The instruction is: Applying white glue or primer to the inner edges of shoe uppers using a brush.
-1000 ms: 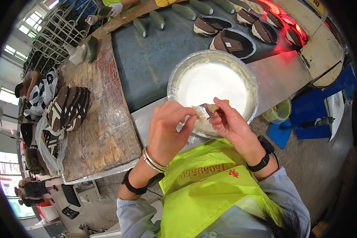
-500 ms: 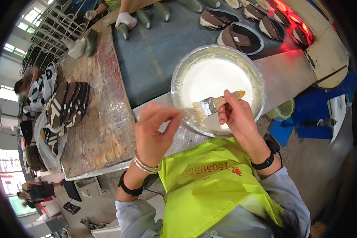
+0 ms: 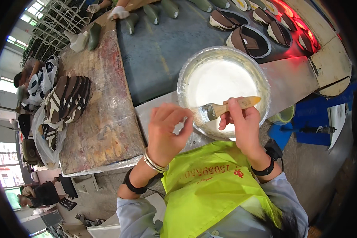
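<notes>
The right hand point(image 3: 244, 121) holds a flat paintbrush point(image 3: 228, 107) above the bowl point(image 3: 216, 55) of white liquid point(image 3: 220, 81); the left hand point(image 3: 166, 129) pinches finger to thumb at the bristles point(image 3: 199, 115), any catch unclear. That picking looks under way, not finished.

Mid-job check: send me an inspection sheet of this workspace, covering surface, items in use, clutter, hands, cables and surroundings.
Surface: grey work surface, metal strip along its near side, worn wooden board at left.
Job's things: brush above a bowl of white liquid.
Clutter: brown striped footwear at the board's left edge; white container farther back.
Hands: right hand holds the brush; left hand at the bristles, whether gripping them is unclear.
Cables: black cord by the right wrist strap.
Surroundings: co-worker's gloved hand at the far side; red glow at far right.
</notes>
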Tool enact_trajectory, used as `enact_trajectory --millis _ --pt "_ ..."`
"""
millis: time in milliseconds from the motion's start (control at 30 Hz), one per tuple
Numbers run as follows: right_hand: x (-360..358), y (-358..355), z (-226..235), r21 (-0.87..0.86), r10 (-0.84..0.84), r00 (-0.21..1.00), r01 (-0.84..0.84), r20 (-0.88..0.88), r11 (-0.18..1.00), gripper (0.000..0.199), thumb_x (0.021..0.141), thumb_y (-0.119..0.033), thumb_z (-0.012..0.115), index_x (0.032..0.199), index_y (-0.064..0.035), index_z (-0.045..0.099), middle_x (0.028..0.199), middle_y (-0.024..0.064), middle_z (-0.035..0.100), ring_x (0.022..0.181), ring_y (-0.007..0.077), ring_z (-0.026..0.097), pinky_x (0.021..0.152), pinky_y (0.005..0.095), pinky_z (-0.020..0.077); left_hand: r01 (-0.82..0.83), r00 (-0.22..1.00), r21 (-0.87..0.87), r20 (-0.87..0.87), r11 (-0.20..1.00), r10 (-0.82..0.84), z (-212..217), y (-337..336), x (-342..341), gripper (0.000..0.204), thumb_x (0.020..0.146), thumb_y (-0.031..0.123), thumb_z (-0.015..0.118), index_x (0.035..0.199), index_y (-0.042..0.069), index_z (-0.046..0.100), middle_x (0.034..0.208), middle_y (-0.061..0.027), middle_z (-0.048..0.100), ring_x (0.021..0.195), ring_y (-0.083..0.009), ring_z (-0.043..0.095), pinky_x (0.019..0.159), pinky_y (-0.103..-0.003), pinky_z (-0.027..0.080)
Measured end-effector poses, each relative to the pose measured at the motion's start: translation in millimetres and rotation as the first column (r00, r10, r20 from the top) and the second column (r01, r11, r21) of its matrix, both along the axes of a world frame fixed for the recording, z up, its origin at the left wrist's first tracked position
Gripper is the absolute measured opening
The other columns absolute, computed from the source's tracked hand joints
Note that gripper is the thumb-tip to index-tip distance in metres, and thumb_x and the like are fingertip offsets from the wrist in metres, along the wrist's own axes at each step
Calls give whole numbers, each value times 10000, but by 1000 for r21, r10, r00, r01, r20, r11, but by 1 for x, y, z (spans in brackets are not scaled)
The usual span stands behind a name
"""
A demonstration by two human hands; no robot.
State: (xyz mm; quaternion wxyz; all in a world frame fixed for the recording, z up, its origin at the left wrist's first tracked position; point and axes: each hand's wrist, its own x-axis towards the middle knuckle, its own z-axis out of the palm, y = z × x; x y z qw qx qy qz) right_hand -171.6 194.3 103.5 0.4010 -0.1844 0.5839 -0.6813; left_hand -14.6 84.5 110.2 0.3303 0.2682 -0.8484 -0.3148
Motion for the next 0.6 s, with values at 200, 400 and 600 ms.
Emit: enact_trajectory --millis 200,400,600 --pt "7 -1 -3 -81 9 976 -28 -218 996 143 911 -108 543 892 32 560 696 69 595 556 102 561 507 228 458 -85 996 -145 2 986 87 -4 -15 9 157 647 -13 649 767 66 586 683 -32 524 611 -178 501 638 -282 395" --pt "-14 -10 -4 -20 -138 983 136 -118 990 215 938 -205 499 944 -1 566 803 84 587 617 116 551 504 253 466 -385 921 70 -35 920 388 -45 -114 106 64 748 42 602 766 62 544 605 -59 529 533 -206 524 521 -352 404" --pt "-42 -20 -17 -2 -214 958 218 -191 976 259 930 -249 517 1046 -22 569 965 55 601 746 99 560 557 240 480 -778 613 291 162 556 773 -88 -238 303 373 875 309 498 654 19 577 494 -62 524 478 -158 551 435 -314 406"
